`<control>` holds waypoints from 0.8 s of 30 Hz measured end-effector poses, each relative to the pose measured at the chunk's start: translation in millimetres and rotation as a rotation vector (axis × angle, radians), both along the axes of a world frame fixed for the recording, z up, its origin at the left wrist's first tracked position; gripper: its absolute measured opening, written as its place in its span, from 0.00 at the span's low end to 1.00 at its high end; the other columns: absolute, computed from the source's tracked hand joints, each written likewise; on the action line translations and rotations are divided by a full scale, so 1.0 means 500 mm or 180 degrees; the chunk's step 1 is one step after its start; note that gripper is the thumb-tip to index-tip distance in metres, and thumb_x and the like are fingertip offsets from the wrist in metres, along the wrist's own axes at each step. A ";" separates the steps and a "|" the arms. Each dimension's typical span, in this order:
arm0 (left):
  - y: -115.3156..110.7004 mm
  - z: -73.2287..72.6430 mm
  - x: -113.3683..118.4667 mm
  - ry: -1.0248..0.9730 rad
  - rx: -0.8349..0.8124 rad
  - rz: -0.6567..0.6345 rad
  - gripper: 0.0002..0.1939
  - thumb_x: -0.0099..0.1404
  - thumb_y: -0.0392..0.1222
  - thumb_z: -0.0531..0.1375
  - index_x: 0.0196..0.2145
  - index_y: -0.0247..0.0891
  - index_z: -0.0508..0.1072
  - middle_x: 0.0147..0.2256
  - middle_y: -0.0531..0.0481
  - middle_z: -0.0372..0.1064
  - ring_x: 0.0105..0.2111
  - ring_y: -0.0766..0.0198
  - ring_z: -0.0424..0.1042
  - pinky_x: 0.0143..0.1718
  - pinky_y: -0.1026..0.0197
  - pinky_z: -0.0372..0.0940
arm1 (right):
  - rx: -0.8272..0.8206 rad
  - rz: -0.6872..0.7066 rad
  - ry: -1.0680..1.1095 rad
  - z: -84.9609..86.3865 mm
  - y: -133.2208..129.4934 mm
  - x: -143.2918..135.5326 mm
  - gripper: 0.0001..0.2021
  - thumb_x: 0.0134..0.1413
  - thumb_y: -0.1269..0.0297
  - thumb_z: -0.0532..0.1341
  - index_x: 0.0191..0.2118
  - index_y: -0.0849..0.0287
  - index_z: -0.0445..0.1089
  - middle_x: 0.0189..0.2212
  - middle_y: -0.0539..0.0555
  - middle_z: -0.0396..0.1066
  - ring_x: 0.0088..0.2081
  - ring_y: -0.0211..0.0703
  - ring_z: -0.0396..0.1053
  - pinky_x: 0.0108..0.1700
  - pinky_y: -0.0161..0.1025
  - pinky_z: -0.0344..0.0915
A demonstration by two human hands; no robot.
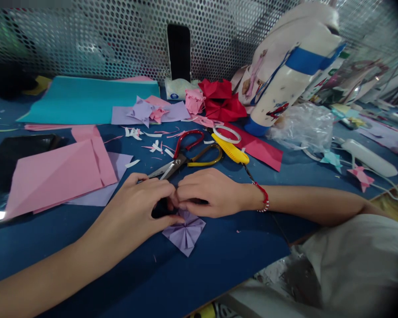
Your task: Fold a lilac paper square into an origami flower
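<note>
A small purple folded paper (186, 240), creased into a square with pleats meeting at its centre, lies on the blue table. My left hand (142, 196) has its thumb on the paper and its fingers curled at the far edge. Beside it, my right hand (212, 192), with a red beaded bracelet at the wrist, pinches the same far edge; both sets of fingertips meet there and partly hide it. Just beyond my hands are scissors (177, 162) with one red and one yellow handle loop.
Pink sheets (59, 172) lie at left over a dark tablet-like device. Behind are teal paper (93, 101), a propped phone (179, 53), red folded paper (222, 101) and paper scraps. A yellow cutter (230, 149), a white tape ring (227, 134) and a tilted bottle (285, 84) stand right.
</note>
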State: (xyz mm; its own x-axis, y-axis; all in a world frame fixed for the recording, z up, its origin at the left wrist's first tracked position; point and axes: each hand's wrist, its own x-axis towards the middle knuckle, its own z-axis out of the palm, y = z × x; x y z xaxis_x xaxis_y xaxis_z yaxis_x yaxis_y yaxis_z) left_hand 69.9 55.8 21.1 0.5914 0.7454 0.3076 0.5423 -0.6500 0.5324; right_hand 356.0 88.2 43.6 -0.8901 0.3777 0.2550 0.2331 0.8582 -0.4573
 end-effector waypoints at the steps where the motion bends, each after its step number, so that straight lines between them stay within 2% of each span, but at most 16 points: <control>1: -0.001 0.000 0.000 0.0011 -0.0009 0.0009 0.19 0.79 0.59 0.80 0.41 0.50 0.80 0.32 0.63 0.78 0.37 0.58 0.79 0.59 0.49 0.63 | -0.0008 0.0000 -0.0002 0.000 0.000 0.000 0.16 0.94 0.60 0.55 0.50 0.53 0.78 0.41 0.53 0.80 0.43 0.47 0.74 0.45 0.41 0.63; 6: -0.001 0.001 -0.003 -0.0009 -0.0010 -0.0002 0.18 0.80 0.60 0.78 0.40 0.50 0.79 0.33 0.62 0.79 0.37 0.57 0.78 0.59 0.48 0.63 | -0.0061 -0.0015 -0.0007 -0.001 0.003 0.001 0.17 0.97 0.56 0.56 0.51 0.53 0.79 0.41 0.53 0.80 0.43 0.47 0.74 0.45 0.41 0.62; 12: -0.003 0.005 -0.002 -0.0154 0.0024 -0.0026 0.11 0.83 0.47 0.69 0.39 0.49 0.78 0.31 0.65 0.77 0.28 0.62 0.63 0.54 0.48 0.57 | -0.0050 0.0069 0.0070 -0.008 0.008 0.003 0.26 1.02 0.46 0.52 0.51 0.55 0.80 0.43 0.55 0.82 0.45 0.47 0.76 0.47 0.42 0.63; 20: -0.011 0.007 0.005 -0.0339 0.0037 -0.0041 0.12 0.88 0.47 0.65 0.41 0.49 0.78 0.35 0.63 0.80 0.34 0.62 0.74 0.52 0.48 0.58 | 0.0330 0.0003 0.0331 -0.002 0.000 0.006 0.30 1.03 0.48 0.48 0.47 0.55 0.78 0.39 0.53 0.80 0.41 0.45 0.74 0.44 0.42 0.63; 22: -0.013 0.009 0.005 -0.0352 0.0045 -0.0057 0.12 0.88 0.46 0.65 0.41 0.50 0.80 0.39 0.61 0.82 0.38 0.61 0.77 0.52 0.49 0.59 | 0.0506 -0.0049 0.0477 0.004 -0.003 0.011 0.28 1.02 0.52 0.50 0.45 0.55 0.79 0.38 0.53 0.80 0.40 0.44 0.74 0.44 0.42 0.66; 24: -0.015 0.011 0.003 -0.0328 0.0044 -0.0047 0.12 0.87 0.46 0.65 0.41 0.50 0.83 0.42 0.57 0.83 0.42 0.59 0.78 0.51 0.49 0.59 | 0.0718 0.0154 0.0635 0.008 -0.008 0.018 0.23 1.00 0.59 0.55 0.45 0.55 0.80 0.40 0.53 0.85 0.41 0.43 0.76 0.47 0.41 0.70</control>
State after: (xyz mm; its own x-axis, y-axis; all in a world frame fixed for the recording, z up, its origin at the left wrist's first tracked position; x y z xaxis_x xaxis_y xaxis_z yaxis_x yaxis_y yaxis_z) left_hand 71.5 48.3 26.5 0.5670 0.7320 0.3777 0.4754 -0.6653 0.5757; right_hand 364.8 84.4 47.4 -0.8296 0.2499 0.4994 0.1141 0.9513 -0.2865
